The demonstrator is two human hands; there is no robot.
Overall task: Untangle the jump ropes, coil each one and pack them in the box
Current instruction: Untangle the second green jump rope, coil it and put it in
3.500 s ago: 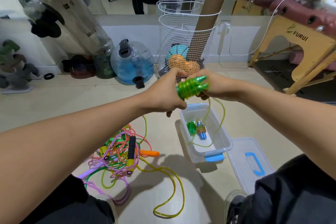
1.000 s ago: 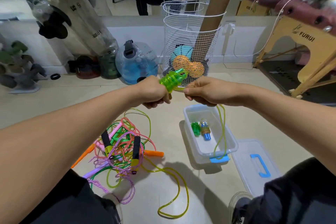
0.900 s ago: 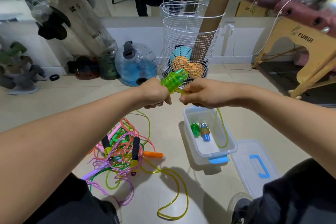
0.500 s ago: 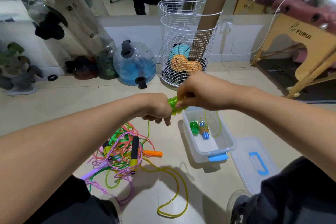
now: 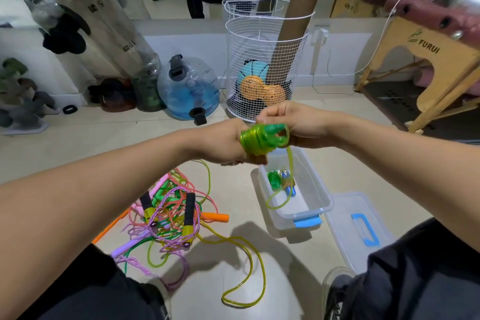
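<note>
On the floor at left the tangled ropes [image 5: 168, 218] lay untouched. Our left hand [image 5: 223, 143] gripped the green handles [image 5: 259, 138], cord coiled around them, long axis pointing right toward our right hand [image 5: 293, 122]. The right hand's fingers were curled, pinching the yellow-green cord [image 5: 289, 161] at the handle tips. The slack hung straight down into the open box [image 5: 322, 205], directly below the grip; lid [image 5: 363, 223] lay just right of it.

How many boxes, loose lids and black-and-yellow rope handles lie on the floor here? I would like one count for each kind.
Box: 1
Loose lid: 1
Black-and-yellow handles: 2
Total: 4
</note>
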